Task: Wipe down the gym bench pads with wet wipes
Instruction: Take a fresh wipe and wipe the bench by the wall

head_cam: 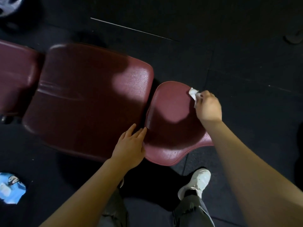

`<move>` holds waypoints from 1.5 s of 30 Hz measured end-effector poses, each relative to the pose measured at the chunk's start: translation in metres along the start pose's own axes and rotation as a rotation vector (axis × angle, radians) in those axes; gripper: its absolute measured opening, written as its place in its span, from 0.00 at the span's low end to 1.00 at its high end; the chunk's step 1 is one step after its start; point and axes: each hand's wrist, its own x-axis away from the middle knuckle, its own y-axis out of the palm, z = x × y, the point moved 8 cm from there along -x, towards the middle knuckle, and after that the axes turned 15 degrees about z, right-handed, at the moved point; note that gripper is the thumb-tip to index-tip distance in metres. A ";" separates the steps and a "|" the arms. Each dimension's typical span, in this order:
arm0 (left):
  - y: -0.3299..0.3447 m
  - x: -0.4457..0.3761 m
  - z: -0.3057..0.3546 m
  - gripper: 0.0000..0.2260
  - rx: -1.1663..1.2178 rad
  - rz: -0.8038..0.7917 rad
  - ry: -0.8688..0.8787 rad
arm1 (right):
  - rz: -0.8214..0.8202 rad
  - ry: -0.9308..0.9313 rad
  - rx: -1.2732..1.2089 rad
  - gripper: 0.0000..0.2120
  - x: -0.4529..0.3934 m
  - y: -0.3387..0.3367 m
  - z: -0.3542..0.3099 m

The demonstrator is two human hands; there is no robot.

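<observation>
A maroon gym bench lies across the view. Its large back pad [85, 95] fills the middle, a smaller seat pad [170, 112] sits to its right, and a third pad [14, 76] shows at the far left. My right hand [208, 107] is shut on a crumpled white wet wipe [193, 93], pressed on the far right edge of the seat pad. My left hand [131, 145] rests flat, fingers apart, on the near corner of the back pad beside the gap between the pads.
Dark rubber floor surrounds the bench. A blue wipes packet [11, 187] lies on the floor at the lower left. My white shoe [196, 182] stands just below the seat pad. A weight plate [8, 5] shows at the top left corner.
</observation>
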 end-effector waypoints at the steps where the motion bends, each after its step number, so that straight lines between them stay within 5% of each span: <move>1: 0.000 0.000 0.000 0.30 0.002 -0.003 0.005 | 0.024 0.051 -0.025 0.09 0.003 0.000 -0.004; 3: 0.001 0.000 0.000 0.30 -0.001 -0.012 0.023 | 0.036 0.032 -0.096 0.10 0.008 0.012 -0.040; 7: 0.000 -0.001 -0.002 0.30 0.007 -0.025 0.060 | -0.113 -0.305 -0.114 0.13 0.036 0.044 -0.126; 10: 0.001 0.002 -0.002 0.30 0.005 -0.027 0.066 | -0.209 -0.546 -0.060 0.14 0.041 0.039 -0.124; 15: 0.002 0.001 -0.001 0.30 0.047 -0.020 0.035 | -0.020 -0.167 -0.054 0.14 0.033 -0.010 -0.014; 18: -0.001 0.001 -0.002 0.30 0.063 -0.009 0.035 | 0.011 -0.008 0.012 0.09 0.045 -0.010 -0.024; 23: -0.004 -0.001 -0.004 0.30 0.049 -0.025 0.057 | -0.230 -0.369 -0.007 0.14 0.073 0.057 -0.163; 26: -0.003 0.000 -0.003 0.30 0.055 -0.025 0.059 | -0.251 -0.507 -0.004 0.15 0.085 0.048 -0.163; 31: -0.005 0.002 -0.001 0.31 0.093 -0.053 0.046 | 0.049 -0.261 0.080 0.12 0.079 -0.030 -0.021; 36: -0.006 0.002 -0.002 0.31 0.070 -0.073 0.057 | 0.115 0.191 0.173 0.08 0.094 -0.076 0.057; 39: -0.007 0.001 -0.002 0.31 0.070 -0.078 0.062 | 0.030 -0.057 0.106 0.16 0.091 -0.015 -0.026; 42: -0.007 -0.001 -0.004 0.32 0.083 -0.067 0.060 | -0.259 -0.338 -0.064 0.14 0.112 0.045 -0.132; 45: -0.007 0.000 -0.004 0.30 0.099 -0.057 0.049 | -0.320 -0.502 -0.151 0.13 0.115 0.040 -0.145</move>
